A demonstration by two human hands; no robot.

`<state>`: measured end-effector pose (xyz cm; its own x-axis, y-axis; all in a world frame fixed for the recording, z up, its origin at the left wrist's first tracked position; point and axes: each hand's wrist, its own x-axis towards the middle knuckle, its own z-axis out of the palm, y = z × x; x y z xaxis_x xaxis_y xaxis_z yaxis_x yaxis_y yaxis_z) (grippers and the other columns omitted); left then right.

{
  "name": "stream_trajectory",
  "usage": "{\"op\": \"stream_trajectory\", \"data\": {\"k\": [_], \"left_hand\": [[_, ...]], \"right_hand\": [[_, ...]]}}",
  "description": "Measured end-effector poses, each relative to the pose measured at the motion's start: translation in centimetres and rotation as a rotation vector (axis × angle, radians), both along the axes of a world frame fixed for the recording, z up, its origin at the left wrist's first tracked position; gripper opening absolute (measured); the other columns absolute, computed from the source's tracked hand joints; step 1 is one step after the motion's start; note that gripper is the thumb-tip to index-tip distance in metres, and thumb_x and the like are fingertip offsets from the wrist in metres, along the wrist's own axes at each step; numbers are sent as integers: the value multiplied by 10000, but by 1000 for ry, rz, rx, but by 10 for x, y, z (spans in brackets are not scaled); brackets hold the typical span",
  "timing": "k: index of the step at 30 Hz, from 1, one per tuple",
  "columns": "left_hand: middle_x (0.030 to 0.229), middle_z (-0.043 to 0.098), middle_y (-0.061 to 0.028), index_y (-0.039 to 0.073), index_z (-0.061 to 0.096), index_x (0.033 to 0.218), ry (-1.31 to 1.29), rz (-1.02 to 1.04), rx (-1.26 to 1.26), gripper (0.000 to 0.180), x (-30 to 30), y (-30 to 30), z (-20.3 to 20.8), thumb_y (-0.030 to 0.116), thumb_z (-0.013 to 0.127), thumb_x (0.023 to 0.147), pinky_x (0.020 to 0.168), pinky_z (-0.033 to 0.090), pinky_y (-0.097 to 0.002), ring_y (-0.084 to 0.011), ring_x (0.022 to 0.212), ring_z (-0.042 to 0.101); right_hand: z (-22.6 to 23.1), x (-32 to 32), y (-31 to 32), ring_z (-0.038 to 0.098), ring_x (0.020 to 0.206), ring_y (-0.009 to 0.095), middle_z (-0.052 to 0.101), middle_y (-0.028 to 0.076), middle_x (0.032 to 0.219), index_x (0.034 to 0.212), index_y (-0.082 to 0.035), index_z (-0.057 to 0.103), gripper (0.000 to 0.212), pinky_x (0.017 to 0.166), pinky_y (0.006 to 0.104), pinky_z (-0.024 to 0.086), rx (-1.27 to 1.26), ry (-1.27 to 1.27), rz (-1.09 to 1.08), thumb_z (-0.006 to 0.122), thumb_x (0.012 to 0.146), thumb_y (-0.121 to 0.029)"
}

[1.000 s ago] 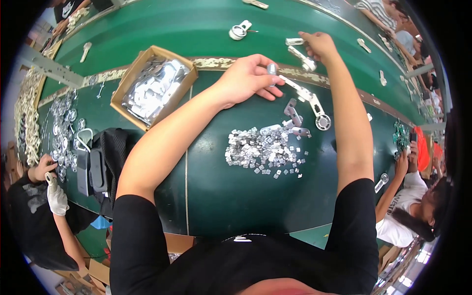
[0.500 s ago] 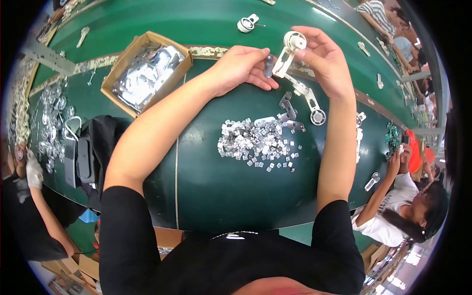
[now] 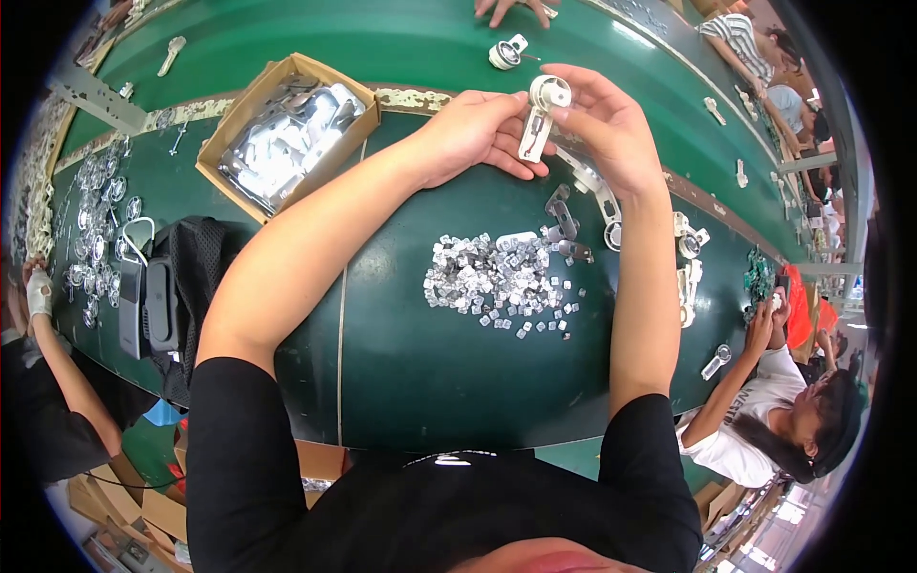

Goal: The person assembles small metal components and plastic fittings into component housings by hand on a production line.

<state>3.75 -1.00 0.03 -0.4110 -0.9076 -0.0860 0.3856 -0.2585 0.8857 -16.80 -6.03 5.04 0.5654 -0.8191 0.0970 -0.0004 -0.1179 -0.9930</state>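
Observation:
Up at the far side of the bench, my right hand [image 3: 611, 129] grips a white plastic housing [image 3: 535, 134] by its round end, its slotted handle pointing down. My left hand [image 3: 475, 137] meets that handle from the left, thumb at its edge and fingers behind its lower end. Whether a grey plate is still in my left fingers is hidden. Below lies a pile of small clear square pieces [image 3: 497, 272], with a few grey metal plates [image 3: 564, 224] at its upper right. More white housings [image 3: 597, 186] lie beside and partly behind my right wrist.
A cardboard box [image 3: 371, 119] of shiny metal plates stands left of my hands. Further left are a black mesh bag [image 3: 205, 253] and many clear round parts [image 3: 100, 239]. Across the green belt [image 3: 411, 38], another person's hand [image 3: 511, 10] reaches in near a round white part [image 3: 506, 53]. Co-workers sit either side.
The white housing has tilted upright and moved left and down against my left fingers. The grey plate that was in my left hand no longer shows. A co-worker's hand has appeared over the belt.

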Motion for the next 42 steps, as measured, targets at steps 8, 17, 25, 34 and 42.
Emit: {"op": "stream_trajectory", "data": {"k": [8,17,25,34,42], "left_hand": [[1149,730,-244,-64,592,1335,-9,-2,-7,502,0,0,1,337,361,1141,847,638,-391,-339,970,765],[1148,726,-247,-68,596,1313,-31,-13,-22,500,2,1,1,302,337,1098,863,629,-399,-348,977,758],[1178,739,-175,-33,640,1269,-132,18,-113,327,-5,2,-7,125,727,997,824,636,-307,-224,962,768],[1151,738,-171,-55,629,1261,-190,74,-99,278,-10,2,-5,69,681,1017,915,648,-317,-231,1022,758],[1066,747,-136,-53,655,1204,-175,141,-70,201,-15,4,-5,25,657,1019,855,647,-306,-216,960,759]], "right_hand": [[-1,2,1,698,1063,154,735,92,1157,1332,-4,671,407,951,308,570,-10,11,-16,724,930,28],[-1,8,5,693,1041,144,734,77,1138,1325,-5,673,389,936,304,572,-22,34,-14,702,940,37],[-2,7,3,687,1020,135,727,67,1108,1316,-6,669,384,917,298,576,-36,55,-6,681,938,60],[-1,8,4,684,1000,125,724,66,1115,1315,-4,673,403,899,286,579,-51,79,-10,675,922,85],[-4,10,5,687,985,130,726,81,1098,1316,22,661,422,883,286,582,-73,69,-18,651,906,119]]}}
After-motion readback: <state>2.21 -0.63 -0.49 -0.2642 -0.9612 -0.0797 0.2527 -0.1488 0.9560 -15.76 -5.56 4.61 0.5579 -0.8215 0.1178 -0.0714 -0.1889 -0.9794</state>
